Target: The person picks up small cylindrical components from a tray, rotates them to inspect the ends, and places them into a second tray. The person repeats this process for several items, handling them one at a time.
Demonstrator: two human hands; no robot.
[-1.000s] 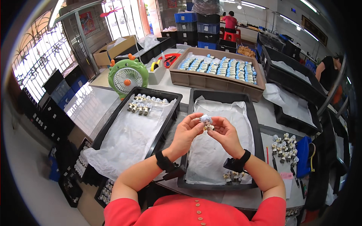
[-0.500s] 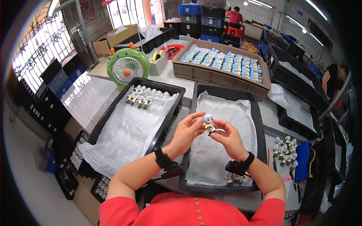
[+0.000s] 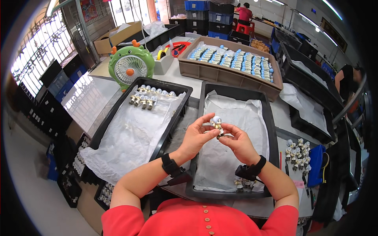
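Note:
Between the fingertips of both hands, above the right black tray point(image 3: 273, 146), is a small figurine point(image 3: 217, 122) with pale blue-white hair, a light outfit and dark feet. My left hand point(image 3: 195, 137) pinches it from the left, thumb in front and index finger raised behind its head. From the right, my right hand point(image 3: 239, 144) grips its lower part with thumb and fingers. White paper point(image 3: 220, 165) lines the tray under them, and a few similar figurines point(image 3: 245, 184) lie at its near right end. Fingers partly hide the held figurine's body.
On the left, a black tray point(image 3: 182, 106) holds figurines point(image 3: 148, 102) at its far end. Behind stand a green fan point(image 3: 131, 67) and a brown bin point(image 3: 199, 71) of blue-and-white figures. At right are loose figurines point(image 3: 298, 154) and a blue pouch point(image 3: 316, 168). A person in red point(image 3: 244, 15) sits far back.
The figurine has turned and tilted slightly between my fingers, and my left thumb has shifted lower across it. Both hands stay in nearly the same place. The view has shifted a little.

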